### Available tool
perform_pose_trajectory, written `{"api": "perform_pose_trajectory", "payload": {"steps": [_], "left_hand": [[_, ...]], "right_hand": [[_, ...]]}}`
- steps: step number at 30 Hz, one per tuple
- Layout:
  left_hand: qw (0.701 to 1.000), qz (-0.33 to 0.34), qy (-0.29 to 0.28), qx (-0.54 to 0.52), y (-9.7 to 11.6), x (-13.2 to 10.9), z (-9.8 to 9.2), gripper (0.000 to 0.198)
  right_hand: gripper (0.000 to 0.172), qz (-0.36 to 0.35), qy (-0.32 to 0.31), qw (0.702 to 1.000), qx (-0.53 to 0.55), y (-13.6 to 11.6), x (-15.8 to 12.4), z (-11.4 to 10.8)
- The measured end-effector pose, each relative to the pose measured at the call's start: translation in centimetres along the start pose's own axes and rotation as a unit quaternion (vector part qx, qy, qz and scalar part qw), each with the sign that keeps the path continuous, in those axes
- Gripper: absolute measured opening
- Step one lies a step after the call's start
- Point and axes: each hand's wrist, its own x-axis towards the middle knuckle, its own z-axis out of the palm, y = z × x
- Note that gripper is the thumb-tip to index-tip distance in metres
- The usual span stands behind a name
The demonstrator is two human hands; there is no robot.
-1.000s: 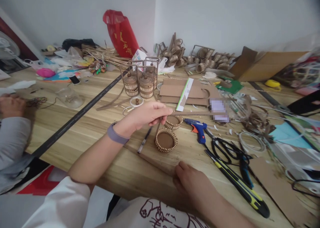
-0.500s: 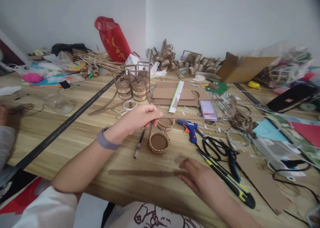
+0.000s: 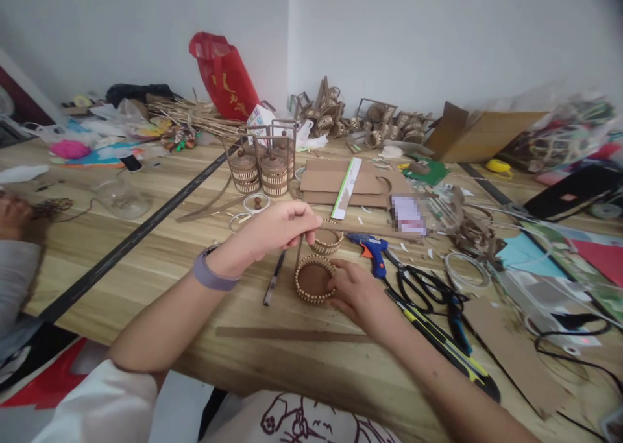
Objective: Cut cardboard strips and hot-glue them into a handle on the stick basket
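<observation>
My left hand is closed in a pinch on a thin brown cardboard strip that hangs down beside a small round woven basket piece on the wooden table. My right hand rests against the right side of that basket piece, fingers curled onto its rim. A second round woven piece lies just behind it. A long flat brown strip lies on the table near the front edge.
A blue glue gun, black scissors and a yellow-black utility knife lie to the right. Finished woven lantern shapes, cardboard sheets and a red bag stand behind. Another person's sleeve is at far left.
My right hand left the long flat strip near the table edge and moved up to the round woven piece. My left hand kept its pinch on the thin strip.
</observation>
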Motion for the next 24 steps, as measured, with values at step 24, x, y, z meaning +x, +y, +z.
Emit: {"api": "perform_pose_trajectory", "payload": {"steps": [24], "left_hand": [[0.991, 0.026, 0.006, 0.132, 0.6, -0.7, 0.0, 0.029]], "right_hand": [[0.044, 0.317, -0.036, 0.760, 0.567, -1.6, 2.7, -13.6]]}}
